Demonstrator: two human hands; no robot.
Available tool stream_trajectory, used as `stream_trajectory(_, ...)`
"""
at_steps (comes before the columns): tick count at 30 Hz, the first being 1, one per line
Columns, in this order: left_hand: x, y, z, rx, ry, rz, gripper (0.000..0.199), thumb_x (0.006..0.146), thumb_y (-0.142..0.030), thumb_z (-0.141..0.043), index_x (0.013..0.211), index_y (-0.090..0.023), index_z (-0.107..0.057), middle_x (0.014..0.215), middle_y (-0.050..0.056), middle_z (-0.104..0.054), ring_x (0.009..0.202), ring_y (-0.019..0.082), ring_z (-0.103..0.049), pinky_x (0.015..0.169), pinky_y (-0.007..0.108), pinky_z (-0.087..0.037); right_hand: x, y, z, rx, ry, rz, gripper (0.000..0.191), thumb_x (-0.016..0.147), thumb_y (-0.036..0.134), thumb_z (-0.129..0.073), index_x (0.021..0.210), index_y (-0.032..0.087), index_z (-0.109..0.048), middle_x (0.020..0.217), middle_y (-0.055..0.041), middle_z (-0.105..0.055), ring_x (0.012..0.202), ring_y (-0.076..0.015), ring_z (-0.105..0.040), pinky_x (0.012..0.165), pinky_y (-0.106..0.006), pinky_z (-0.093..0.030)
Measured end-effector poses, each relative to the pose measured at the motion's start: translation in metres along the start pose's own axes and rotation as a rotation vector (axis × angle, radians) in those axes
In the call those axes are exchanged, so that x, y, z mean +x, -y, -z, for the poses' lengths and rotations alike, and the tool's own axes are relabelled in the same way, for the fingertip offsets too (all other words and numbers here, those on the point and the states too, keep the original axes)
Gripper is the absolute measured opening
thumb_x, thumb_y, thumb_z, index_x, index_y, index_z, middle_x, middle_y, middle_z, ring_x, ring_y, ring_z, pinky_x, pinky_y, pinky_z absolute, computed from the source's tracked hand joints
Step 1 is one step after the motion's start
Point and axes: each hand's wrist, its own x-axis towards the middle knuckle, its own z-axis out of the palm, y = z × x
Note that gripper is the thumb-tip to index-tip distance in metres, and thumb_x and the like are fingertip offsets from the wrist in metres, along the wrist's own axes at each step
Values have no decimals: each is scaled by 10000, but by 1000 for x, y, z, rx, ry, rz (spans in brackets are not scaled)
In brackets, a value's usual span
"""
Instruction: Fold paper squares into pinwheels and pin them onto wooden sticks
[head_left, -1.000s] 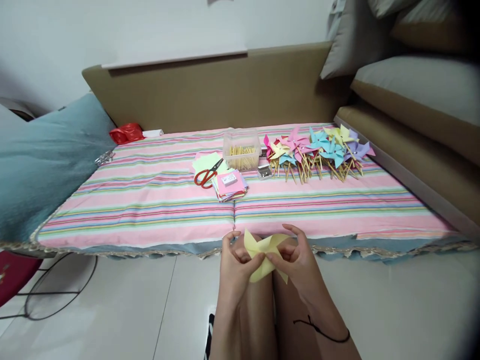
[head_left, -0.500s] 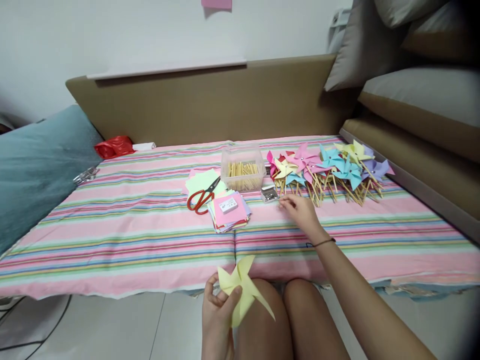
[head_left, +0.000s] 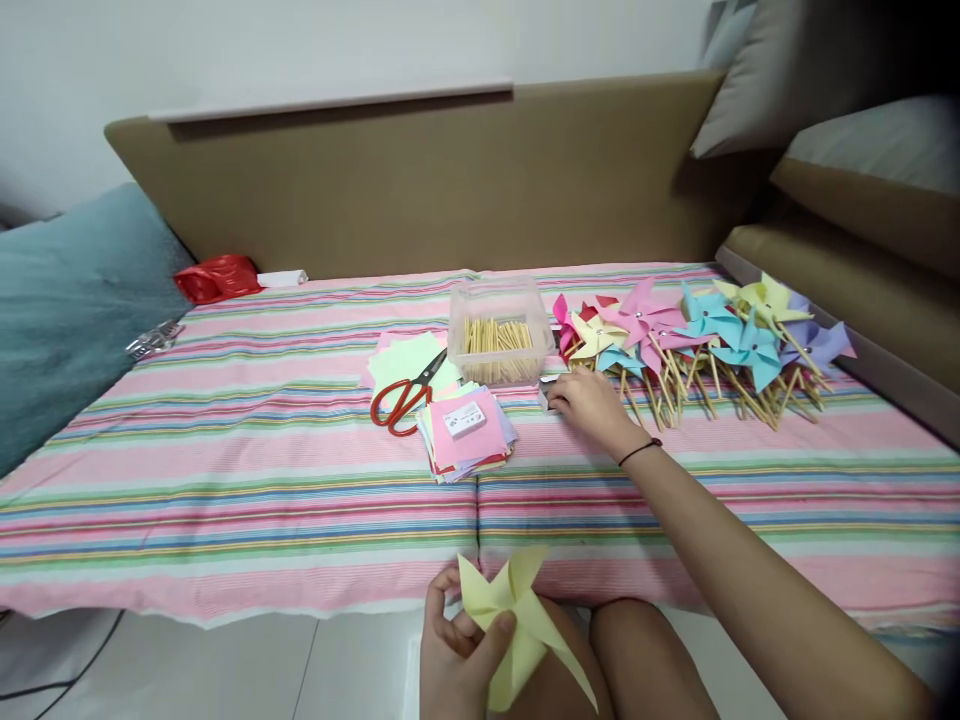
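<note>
Above my knees, my left hand (head_left: 466, 640) pinches a yellow paper pinwheel (head_left: 517, 620), thumb pressed on its folded centre; no stick shows on it. My right hand (head_left: 589, 402) reaches forward to a small open box (head_left: 546, 392), and its bent fingertips cover part of the box. The box holds small metallic pieces, mostly hidden now by the fingers. Whether the fingertips grip any piece I cannot make out. Just behind the box stands a clear plastic container (head_left: 501, 362) of wooden sticks (head_left: 496, 338).
Finished pinwheels on sticks (head_left: 697, 335) lie piled at the right. Red-handled scissors (head_left: 405, 398) rest on green paper sheets (head_left: 414, 358). A small white box (head_left: 465, 419) sits on stacked coloured squares (head_left: 456, 452). A red plastic bag (head_left: 217, 279) lies at the far left of the striped cloth (head_left: 247, 480).
My right hand has moved forward from beside the small box until its fingers are at it. My left hand still holds the yellow pinwheel. The camera view has shifted slightly.
</note>
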Motion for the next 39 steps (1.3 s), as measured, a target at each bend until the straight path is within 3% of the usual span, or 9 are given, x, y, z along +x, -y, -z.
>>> stream_trajectory(8,1,0,2,-18,8,2,850,466,-380,-915,1103,-218,-377,501,-37,-648,436,149,-609,471,206,-452,8,2,-4,93,-15,-26,249,798,72,-549,602,166,-671,744,-109,-701,873,-255,-561,727,-331,-308)
stream_trajectory(14,-3,-4,1,-42,-12,-1,821,450,-360,-921,1061,-229,-388,501,-44,-646,442,164,-625,461,199,-443,-1,0,-4,440,-187,-144,191,756,109,-544,590,182,-601,782,-104,-684,877,-249,-573,776,-339,-363)
stream_trajectory(17,-8,-8,-1,-46,-28,-5,828,441,-346,-923,1066,-227,-393,511,-39,-653,448,169,-627,482,227,-480,-23,-3,1,712,-306,-285,110,746,227,-573,652,189,-615,790,-88,-698,824,-235,-609,754,-342,-427)
stream_trajectory(22,-23,-15,-7,-48,16,-41,818,442,-324,-919,1064,-218,-398,530,-25,-664,468,163,-627,500,236,-491,-87,6,4,1257,-396,-510,258,682,444,-630,626,194,-601,792,-118,-747,704,-209,-678,639,-335,-540)
stream_trajectory(27,-51,-26,-13,-40,53,-84,758,479,-295,-904,1054,-219,-416,562,-28,-670,478,132,-616,488,190,-457,-141,25,8,1641,-422,-625,286,549,429,-787,592,190,-635,724,-80,-750,639,-162,-686,602,-270,-574)
stream_trajectory(33,-81,-37,-17,-37,86,-143,679,511,-253,-888,1014,-226,-434,553,-35,-666,444,112,-590,461,153,-413,-175,40,24,1852,-399,-669,300,482,337,-890,640,174,-693,670,-31,-726,604,-125,-674,568,-199,-568)
stream_trajectory(39,-96,-40,-21,-26,101,-165,643,540,-227,-867,1001,-236,-419,596,-32,-682,491,137,-634,485,176,-453,-194,53,40,1867,-422,-686,311,536,339,-894,708,168,-701,613,9,-688,514,-75,-616,493,-147,-524)
